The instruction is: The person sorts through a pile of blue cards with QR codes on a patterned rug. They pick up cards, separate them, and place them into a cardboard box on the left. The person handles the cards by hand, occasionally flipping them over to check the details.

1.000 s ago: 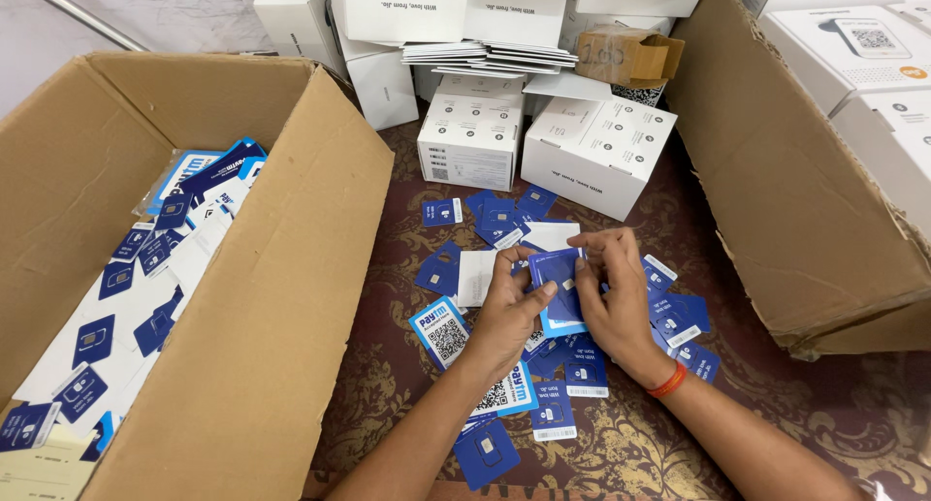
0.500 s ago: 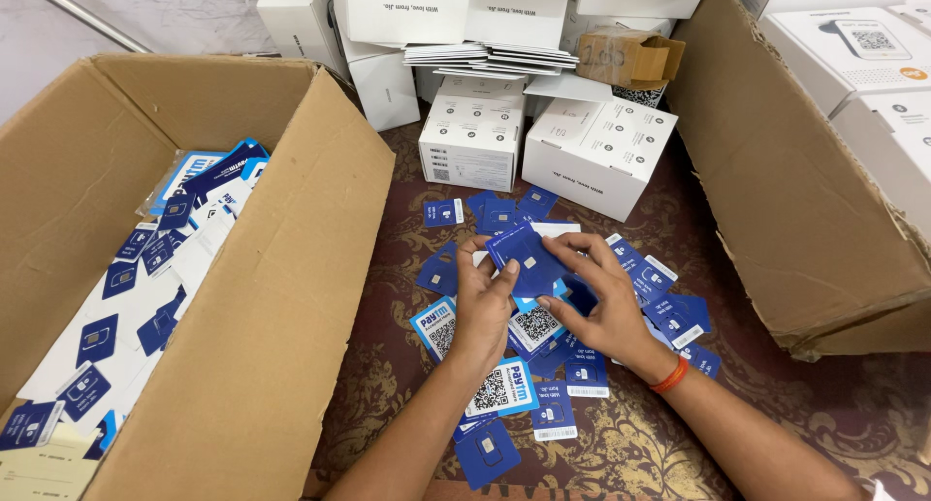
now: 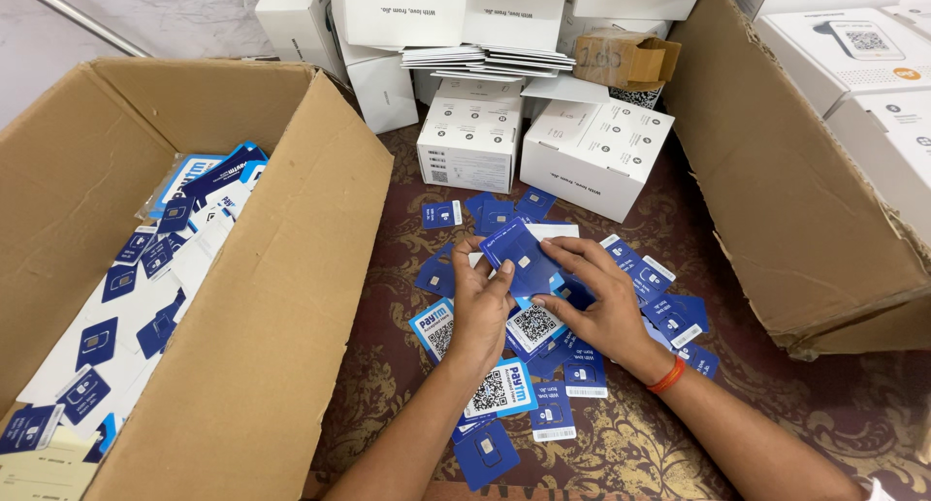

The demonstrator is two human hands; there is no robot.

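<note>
My left hand (image 3: 482,310) and my right hand (image 3: 599,302) together hold a dark blue chip card (image 3: 521,257) just above a heap of similar blue cards (image 3: 669,317) on the patterned mat. The left thumb and fingers pinch its lower left edge, and the right fingers grip its right side. Under my hands lies a white-and-blue card with a square code (image 3: 532,324). More code cards (image 3: 438,329) lie to the left of my left wrist. An orange band is on my right wrist.
A big open cardboard box (image 3: 291,297) at left holds many blue cards and white sheets (image 3: 145,297). White cartons (image 3: 471,137) are stacked at the back. Another cardboard box (image 3: 786,191) leans at right, with more white cartons (image 3: 853,45) behind it.
A second ago both hands held a blue card upright, close together. They then lifted a dark blue card off the heap and tilted it left, uncovering the code card beneath.
</note>
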